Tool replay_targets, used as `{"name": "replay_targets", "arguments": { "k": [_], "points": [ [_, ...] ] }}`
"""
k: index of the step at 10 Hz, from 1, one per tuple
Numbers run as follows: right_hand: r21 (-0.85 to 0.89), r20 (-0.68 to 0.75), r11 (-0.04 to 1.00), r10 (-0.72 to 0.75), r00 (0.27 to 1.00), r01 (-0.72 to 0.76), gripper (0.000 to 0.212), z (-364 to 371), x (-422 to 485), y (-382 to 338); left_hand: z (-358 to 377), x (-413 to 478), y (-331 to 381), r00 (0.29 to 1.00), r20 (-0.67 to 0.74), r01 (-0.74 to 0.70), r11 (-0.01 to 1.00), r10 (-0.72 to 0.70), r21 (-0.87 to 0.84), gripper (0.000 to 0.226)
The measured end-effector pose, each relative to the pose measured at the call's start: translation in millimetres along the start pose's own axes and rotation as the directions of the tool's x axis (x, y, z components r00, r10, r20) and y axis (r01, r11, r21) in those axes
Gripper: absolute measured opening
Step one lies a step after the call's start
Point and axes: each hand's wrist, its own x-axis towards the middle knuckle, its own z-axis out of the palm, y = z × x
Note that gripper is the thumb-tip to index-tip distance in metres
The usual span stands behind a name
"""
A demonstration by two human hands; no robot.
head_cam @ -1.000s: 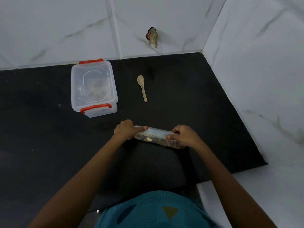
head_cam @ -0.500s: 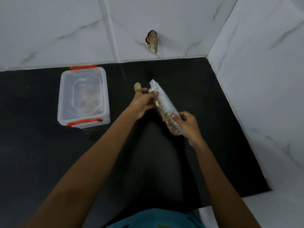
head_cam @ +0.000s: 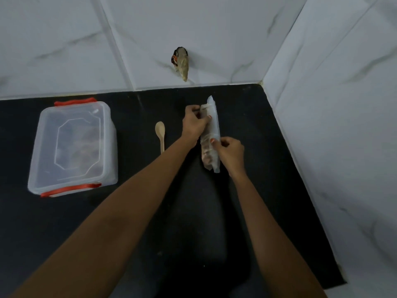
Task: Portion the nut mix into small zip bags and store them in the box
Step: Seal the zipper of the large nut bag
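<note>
The bag (head_cam: pixel 211 134) is between my hands, long axis pointing away from me, its empty top at the far end and the nuts in the near half. My left hand (head_cam: pixel 193 123) pinches the far end with curled fingers; my right hand (head_cam: pixel 231 152) pinches its right edge about halfway down. Whether its near tip touches the black mat (head_cam: pixel 268 168) I cannot tell. The spoon (head_cam: pixel 160 136) lies just left of my left hand. The box (head_cam: pixel 73 147) sits well beyond that, lid on, so I judge the bag must travel left, with the left hand nearer and the lid to be opened first.
</note>
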Motion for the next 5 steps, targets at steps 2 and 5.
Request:
{"name": "replay_targets", "arguments": {
  "k": [2,5],
  "points": [
    [-0.169,-0.012,0.986,0.004,1.000,-0.006,0.016,12.7,9.9,5.9,2.8,9.2,-25.7,0.979,-0.074,-0.152,0.924,0.189,0.349,0.039],
    [-0.158,0.004,0.987,-0.033,0.999,0.033,0.036,8.6,11.7,11.0,0.6,3.7,-28.8,0.973,-0.022,-0.166,0.762,0.231,0.626,0.043]
  ]
}}
